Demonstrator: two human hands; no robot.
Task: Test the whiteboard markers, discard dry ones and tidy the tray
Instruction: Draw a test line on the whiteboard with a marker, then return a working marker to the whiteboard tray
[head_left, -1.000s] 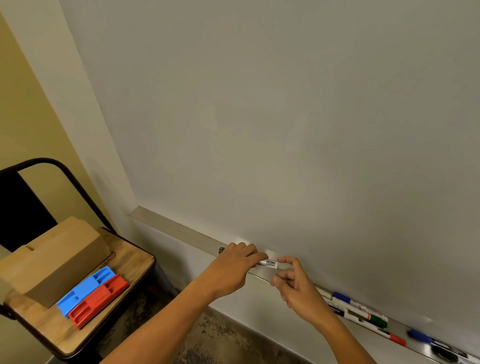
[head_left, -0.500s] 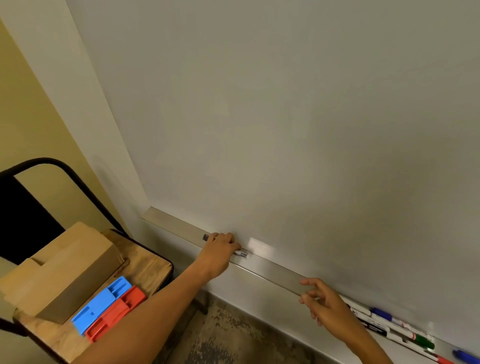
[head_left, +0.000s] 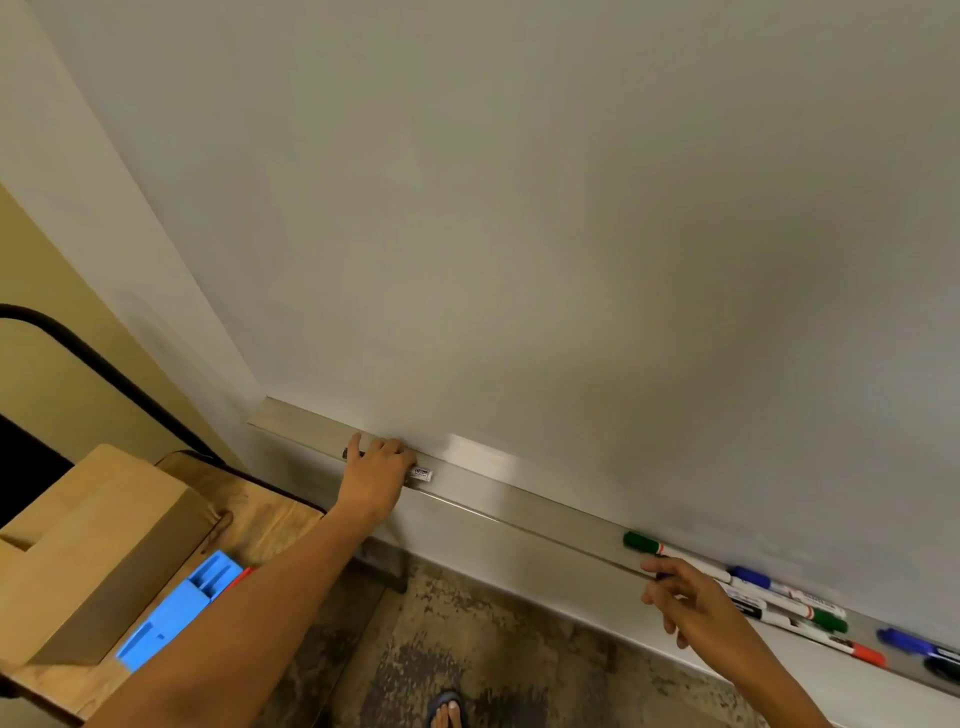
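- Where the whiteboard (head_left: 571, 234) ends, a metal tray (head_left: 519, 499) runs along it.
- Left hand (head_left: 376, 475) grasps a marker (head_left: 421, 474) on the tray.
- Right hand (head_left: 696, 603), fingers relaxed, reaches near the markers (head_left: 779, 597).
- Mottled floor (head_left: 467, 639) below.

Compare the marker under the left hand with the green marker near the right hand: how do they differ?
The marker lies alone at the tray's left end, mostly covered by the left hand; the green marker lies uncovered among the others, beside the right hand. The first shows a dark end, the second a green cap. Both lie flat along the tray.
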